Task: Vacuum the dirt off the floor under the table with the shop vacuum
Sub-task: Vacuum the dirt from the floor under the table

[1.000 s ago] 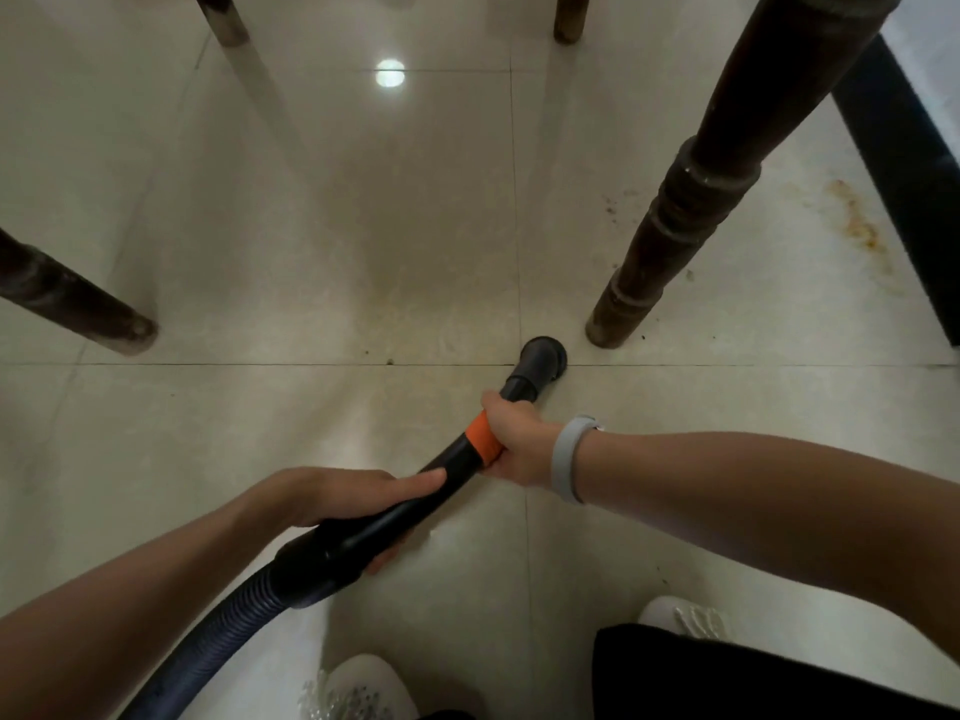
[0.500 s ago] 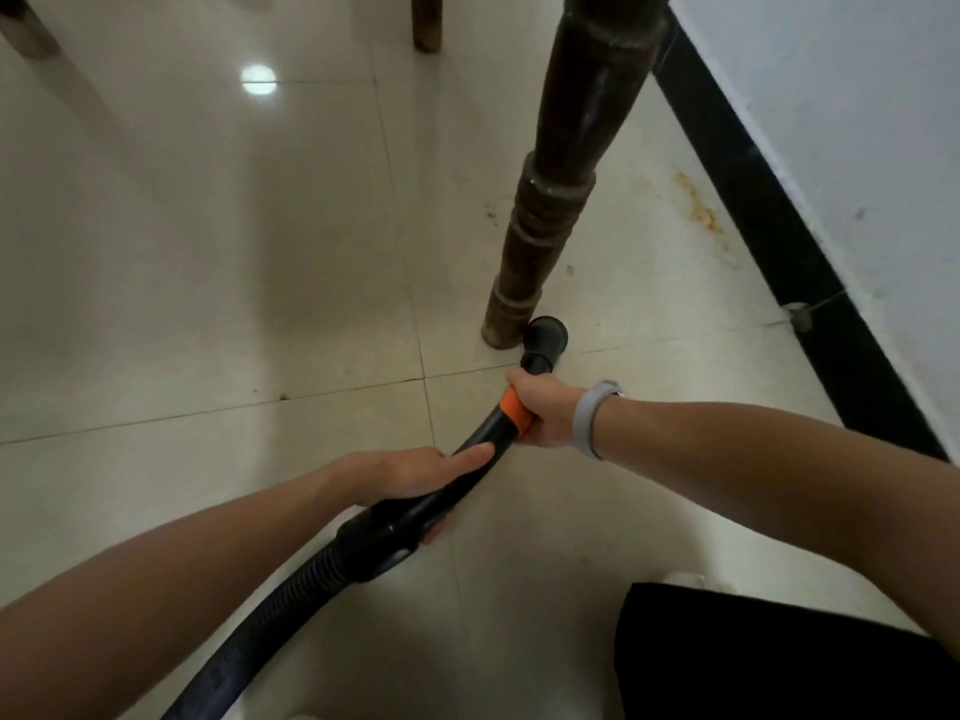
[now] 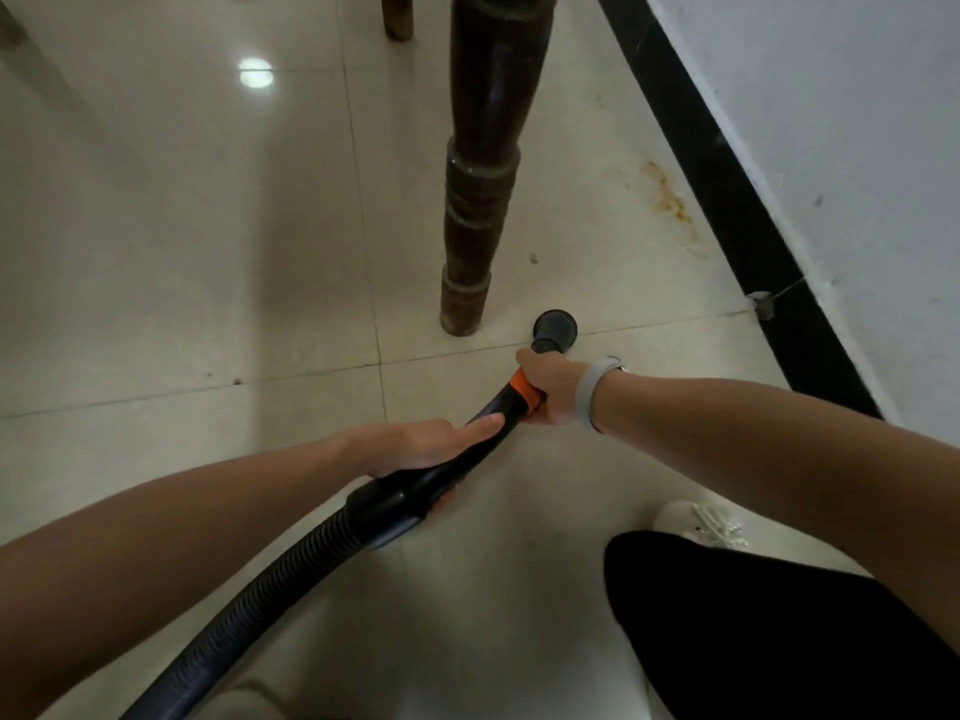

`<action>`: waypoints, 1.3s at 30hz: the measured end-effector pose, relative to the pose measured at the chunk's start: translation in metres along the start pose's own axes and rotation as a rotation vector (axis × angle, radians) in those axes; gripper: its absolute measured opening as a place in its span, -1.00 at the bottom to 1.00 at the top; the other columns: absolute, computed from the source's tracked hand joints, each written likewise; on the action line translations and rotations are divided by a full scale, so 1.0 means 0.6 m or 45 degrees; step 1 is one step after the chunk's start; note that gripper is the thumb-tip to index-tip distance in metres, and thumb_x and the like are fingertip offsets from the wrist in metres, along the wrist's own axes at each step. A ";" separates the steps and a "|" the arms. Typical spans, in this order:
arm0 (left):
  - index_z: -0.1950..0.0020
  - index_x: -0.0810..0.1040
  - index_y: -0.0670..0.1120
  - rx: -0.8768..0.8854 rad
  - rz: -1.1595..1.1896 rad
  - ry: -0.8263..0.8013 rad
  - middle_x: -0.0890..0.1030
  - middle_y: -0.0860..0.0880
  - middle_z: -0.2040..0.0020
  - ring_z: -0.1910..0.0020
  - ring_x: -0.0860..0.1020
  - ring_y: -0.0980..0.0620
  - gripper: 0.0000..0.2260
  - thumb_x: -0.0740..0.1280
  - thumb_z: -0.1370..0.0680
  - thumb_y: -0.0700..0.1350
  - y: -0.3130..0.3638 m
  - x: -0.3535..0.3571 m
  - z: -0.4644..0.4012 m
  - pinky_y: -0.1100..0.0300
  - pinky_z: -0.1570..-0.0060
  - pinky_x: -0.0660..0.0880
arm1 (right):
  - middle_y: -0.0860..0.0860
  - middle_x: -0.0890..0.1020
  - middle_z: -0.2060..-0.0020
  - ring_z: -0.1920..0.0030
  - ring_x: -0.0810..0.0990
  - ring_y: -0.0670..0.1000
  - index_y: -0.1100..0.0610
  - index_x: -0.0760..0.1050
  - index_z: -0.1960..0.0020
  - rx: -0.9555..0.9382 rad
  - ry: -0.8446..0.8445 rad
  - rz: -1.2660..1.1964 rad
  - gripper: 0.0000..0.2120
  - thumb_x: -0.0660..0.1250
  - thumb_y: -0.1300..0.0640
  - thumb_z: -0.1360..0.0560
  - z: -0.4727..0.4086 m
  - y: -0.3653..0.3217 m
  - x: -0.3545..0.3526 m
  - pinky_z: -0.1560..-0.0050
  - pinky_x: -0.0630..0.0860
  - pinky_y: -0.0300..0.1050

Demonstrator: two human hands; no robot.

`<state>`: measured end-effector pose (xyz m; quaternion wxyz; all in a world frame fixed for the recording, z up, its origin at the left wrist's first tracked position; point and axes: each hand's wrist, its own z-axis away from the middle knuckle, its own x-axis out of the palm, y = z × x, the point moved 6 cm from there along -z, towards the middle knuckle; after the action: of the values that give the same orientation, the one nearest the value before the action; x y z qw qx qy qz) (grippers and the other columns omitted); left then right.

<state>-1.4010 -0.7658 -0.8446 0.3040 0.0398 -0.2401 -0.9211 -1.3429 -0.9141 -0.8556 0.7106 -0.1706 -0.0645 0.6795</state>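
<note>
The black vacuum hose (image 3: 270,579) runs from the bottom left up to a rigid black wand with an orange band (image 3: 523,389). Its round nozzle (image 3: 555,327) sits on the pale tiled floor (image 3: 208,252), just right of the foot of a dark turned table leg (image 3: 475,200). My right hand (image 3: 550,389), with a grey wristband, grips the wand at the orange band. My left hand (image 3: 426,446) holds the wand lower down, thumb lying along its top. A small crumb (image 3: 533,259) lies right of the leg, and dark specks (image 3: 236,380) sit on the grout line at left.
A white wall with a black skirting (image 3: 727,189) runs down the right side. A brownish stain (image 3: 670,202) marks the floor beside it. Another table leg (image 3: 397,15) stands at the top. My black trouser leg (image 3: 753,631) and white shoe (image 3: 701,524) are at the bottom right.
The view has swung right, so the table leg now stands left of the nozzle. The nozzle has moved from the leg's foot out to its right side. Both hands keep their hold.
</note>
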 end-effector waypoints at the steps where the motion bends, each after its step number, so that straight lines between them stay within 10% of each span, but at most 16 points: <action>1: 0.06 0.41 -0.19 0.009 0.013 0.009 0.51 -0.08 0.34 0.44 0.50 0.01 -0.35 0.03 -0.46 0.42 0.006 0.005 -0.002 0.23 0.38 0.50 | 0.15 0.48 0.00 0.01 0.53 0.19 0.16 0.22 -0.28 0.007 -0.013 0.029 -0.60 0.27 0.07 -0.55 0.000 -0.004 -0.006 0.16 0.53 0.15; 10: 0.21 0.44 -0.16 -0.057 -0.063 0.383 0.54 -0.07 0.41 0.51 0.50 0.02 -0.43 0.03 -0.53 0.34 0.034 -0.012 -0.017 0.23 0.37 0.49 | 0.15 0.47 0.02 0.08 0.54 0.17 0.14 0.21 -0.25 -0.102 -0.136 0.198 -0.66 0.18 -0.01 -0.59 -0.042 -0.047 -0.010 0.44 0.51 0.08; 19: 0.21 0.43 -0.16 -0.102 0.078 0.649 0.55 -0.08 0.44 0.56 0.48 0.03 -0.44 0.07 -0.52 0.35 0.082 -0.038 -0.063 0.23 0.37 0.50 | 0.13 0.51 0.07 -0.02 0.55 0.20 0.18 0.31 -0.27 -0.304 -0.191 0.324 -0.60 0.16 -0.07 -0.56 -0.097 -0.127 -0.013 -0.03 0.58 0.14; 23: 0.21 0.46 -0.15 -0.124 0.165 0.733 0.55 -0.07 0.44 0.51 0.49 -0.01 -0.42 0.08 -0.50 0.37 0.113 -0.051 -0.074 0.20 0.33 0.50 | 0.10 0.46 0.02 0.02 0.50 0.14 0.15 0.27 -0.34 -0.387 -0.189 0.273 -0.58 0.13 -0.07 -0.59 -0.100 -0.167 -0.019 0.13 0.57 0.02; 33: 0.14 0.46 -0.16 -0.023 0.268 0.392 0.64 -0.12 0.31 0.32 0.60 -0.05 -0.39 -0.02 -0.53 0.36 0.103 0.019 -0.083 0.15 0.09 0.57 | 0.06 0.46 0.15 -0.08 0.53 0.20 0.12 0.30 -0.25 -0.343 -0.283 0.401 -0.65 0.18 -0.05 -0.57 -0.099 -0.131 -0.020 0.00 0.57 0.15; 39: 0.13 0.46 -0.20 0.037 0.387 0.320 0.66 -0.17 0.26 0.33 0.62 -0.07 -0.39 -0.02 -0.53 0.33 0.065 0.044 -0.067 0.23 0.22 0.55 | 0.09 0.45 0.17 0.17 0.52 0.10 0.13 0.29 -0.09 -0.355 -0.380 0.543 -0.82 0.22 0.10 -0.55 -0.074 -0.100 0.019 0.30 0.52 0.02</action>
<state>-1.3923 -0.8252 -0.8597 0.4664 0.1223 -0.2165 -0.8489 -1.2709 -0.9111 -0.8790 0.5040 -0.1744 -0.2238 0.8158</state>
